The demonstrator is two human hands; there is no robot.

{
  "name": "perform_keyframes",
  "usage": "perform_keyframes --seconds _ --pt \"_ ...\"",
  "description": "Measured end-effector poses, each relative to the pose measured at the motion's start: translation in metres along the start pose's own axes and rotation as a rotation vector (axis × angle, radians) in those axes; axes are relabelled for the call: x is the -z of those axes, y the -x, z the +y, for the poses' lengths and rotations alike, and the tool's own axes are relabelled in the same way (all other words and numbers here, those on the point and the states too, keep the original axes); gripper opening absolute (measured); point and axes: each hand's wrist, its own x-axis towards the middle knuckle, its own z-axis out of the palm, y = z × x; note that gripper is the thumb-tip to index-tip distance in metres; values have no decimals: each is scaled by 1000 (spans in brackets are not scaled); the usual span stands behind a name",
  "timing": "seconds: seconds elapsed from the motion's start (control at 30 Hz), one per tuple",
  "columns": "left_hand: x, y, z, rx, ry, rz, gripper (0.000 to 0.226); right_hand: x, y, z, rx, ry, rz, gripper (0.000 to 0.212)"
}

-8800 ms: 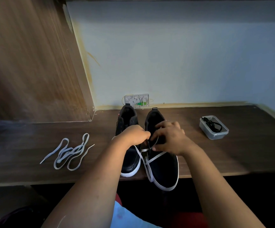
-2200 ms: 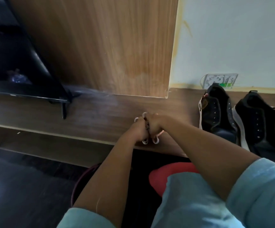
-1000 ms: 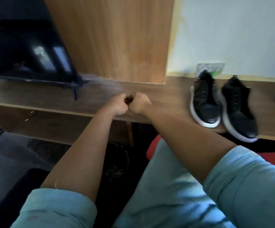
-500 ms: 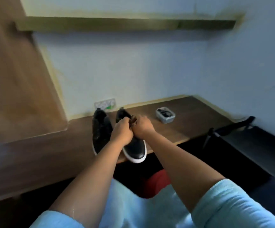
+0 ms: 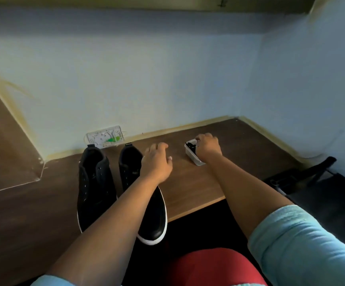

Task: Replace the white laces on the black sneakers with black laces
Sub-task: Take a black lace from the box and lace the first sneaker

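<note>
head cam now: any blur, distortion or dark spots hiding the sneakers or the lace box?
Head view: soft all over, wide-angle bends the wall edges; dim light leaves the black sneakers short on detail; right hand covers most of the clear container, contents just a dark smudge; left hand slightly blurred.

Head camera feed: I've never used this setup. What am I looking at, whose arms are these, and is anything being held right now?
There is no machine here. One wide-angle camera sits on a person's head and looks forward and down, so the two bare arms coming in from the bottom are that person's own.

On the wooden desk stand two black sneakers, the left sneaker and the right sneaker, with no laces in their eyelets. Further right is a small clear container with black laces in it.

The right hand reaches into the container; whether its fingers already grip a lace is hidden. The left hand hovers open over the right sneaker, holding nothing. A clear socket cover sits on the wall behind.
</note>
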Motion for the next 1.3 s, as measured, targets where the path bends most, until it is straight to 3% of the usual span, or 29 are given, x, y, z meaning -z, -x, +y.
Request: perform_keyframes --seconds 0.23,0.33,0.5,0.73,0.8,0.9,0.97,1.0,1.07,1.13,1.17,1.23,1.3 --pt "-6 -23 -9 -78 -41 15 37 -13 -42 -2 46 135 -129 32" --pt "-7 -29 -11 -58 -11 4 37 4 -48 -1 -7 -105 -31 20" --pt "-7 -47 14 -32 117 -18 41 77 -46 -4 60 -252 202 29" --pt "17 -85 95 42 501 -142 85 157 -21 -42 294 -461 393 27" --pt "29 -96 115 62 734 -228 75 166 -13 -49 338 -480 370 24" --pt "51 -106 141 123 1105 -192 11 162 -5 -43 370 -551 358 19" --pt "66 -110 152 159 1230 -97 20 148 -2 -31 317 -703 415 44" --pt "73 -110 155 156 1246 -52 24 139 -2 -24 274 -799 359 57" --pt "87 -109 160 148 1271 -7 28 117 0 -13 185 -1045 10 78" --pt "101 -105 165 132 1367 0 29 89 -2 -4 115 -1024 -263 88" --pt "106 -104 166 120 1448 -8 28 75 -5 1 99 -854 -292 83" --pt "117 -102 167 87 1541 -59 28 51 -9 10 68 -513 -253 46" --pt "119 -103 162 53 1437 -75 27 42 -15 12 -43 -549 -158 20"
